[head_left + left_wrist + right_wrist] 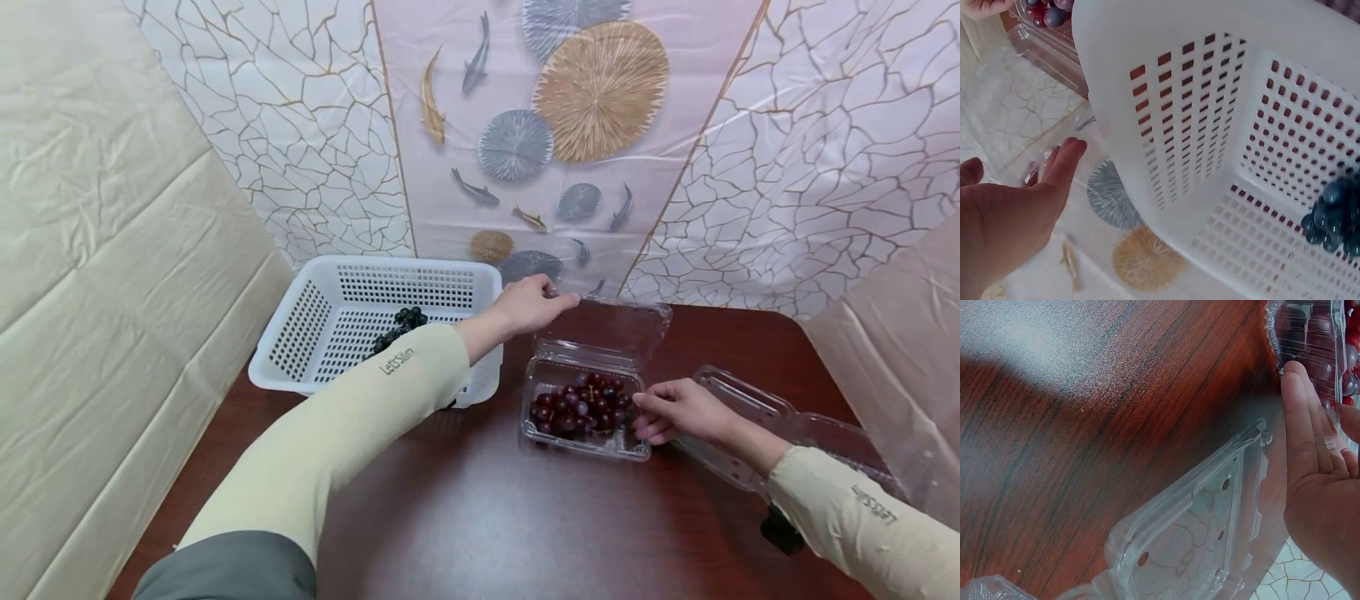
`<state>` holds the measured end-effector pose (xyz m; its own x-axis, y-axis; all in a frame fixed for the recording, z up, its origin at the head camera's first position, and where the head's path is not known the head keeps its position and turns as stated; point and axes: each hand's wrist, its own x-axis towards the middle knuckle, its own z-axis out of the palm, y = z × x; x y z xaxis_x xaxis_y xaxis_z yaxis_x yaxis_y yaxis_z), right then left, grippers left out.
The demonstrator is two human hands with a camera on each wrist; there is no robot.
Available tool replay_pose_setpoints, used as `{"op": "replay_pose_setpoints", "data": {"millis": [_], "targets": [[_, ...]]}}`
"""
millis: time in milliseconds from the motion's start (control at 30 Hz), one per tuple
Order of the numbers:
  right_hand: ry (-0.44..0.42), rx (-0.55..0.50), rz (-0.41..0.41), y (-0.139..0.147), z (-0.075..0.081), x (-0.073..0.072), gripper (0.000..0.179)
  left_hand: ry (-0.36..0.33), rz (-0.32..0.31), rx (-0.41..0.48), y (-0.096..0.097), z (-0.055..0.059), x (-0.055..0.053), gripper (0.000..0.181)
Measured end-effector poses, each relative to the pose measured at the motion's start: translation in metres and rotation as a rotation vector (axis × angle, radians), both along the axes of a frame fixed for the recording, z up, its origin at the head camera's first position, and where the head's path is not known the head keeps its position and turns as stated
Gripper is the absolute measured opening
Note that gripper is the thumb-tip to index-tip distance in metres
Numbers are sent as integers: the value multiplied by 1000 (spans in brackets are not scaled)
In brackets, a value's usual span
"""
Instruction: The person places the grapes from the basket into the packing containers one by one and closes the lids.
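Note:
A clear plastic clamshell box (585, 446) stands on the table with its lid (607, 329) raised at the back. Dark red grapes (581, 404) lie inside it. My left hand (528, 304) pinches the lid's upper left edge; some fingertips show through the plastic in the left wrist view. At the box's right side, my right hand (686, 408) holds the wall, thumb over the rim and fingers along the outside. To the left, a white perforated basket (296, 333) contains dark, nearly black grapes (410, 317), partly hidden by my left sleeve.
Another clear clamshell (738, 383) lies spread out at the right, partly under my right forearm. A small black object (782, 529) sits below that sleeve. Patterned sheeting (517, 200) hangs behind the brown wooden table (495, 517), and pale cloth walls flank it.

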<state>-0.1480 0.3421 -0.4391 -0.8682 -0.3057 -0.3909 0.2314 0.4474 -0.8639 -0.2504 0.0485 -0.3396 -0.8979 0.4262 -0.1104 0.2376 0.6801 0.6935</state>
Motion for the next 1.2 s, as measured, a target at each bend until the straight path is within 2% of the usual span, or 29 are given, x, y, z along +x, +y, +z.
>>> {"op": "replay_pose_setpoints", "data": {"millis": [100, 233, 333, 500, 733, 1000, 1200], "targets": [[2, 10, -1, 0, -1, -1, 40, 63, -129, -25, -6, 2, 3, 41], [9, 32, -4, 1, -3, -2, 41, 111, -300, -44, -12, 2, 10, 37], [6, 45, -19, 0, -2, -3, 43, 160, -397, -76, -12, 1, 16, 37], [13, 51, -30, -2, -2, -1, 42, 257, -510, -125, -11, -3, 26, 39], [19, 4, -48, -1, -2, 3, 45, 328, -619, -212, -12, -10, 40, 43], [-13, -37, -83, 12, 7, 17, 55, 356, -645, -325, -15, -17, 56, 50], [-13, -4, -108, 16, 19, 26, 71, 464, -700, -423, -14, -28, 69, 53]]}}
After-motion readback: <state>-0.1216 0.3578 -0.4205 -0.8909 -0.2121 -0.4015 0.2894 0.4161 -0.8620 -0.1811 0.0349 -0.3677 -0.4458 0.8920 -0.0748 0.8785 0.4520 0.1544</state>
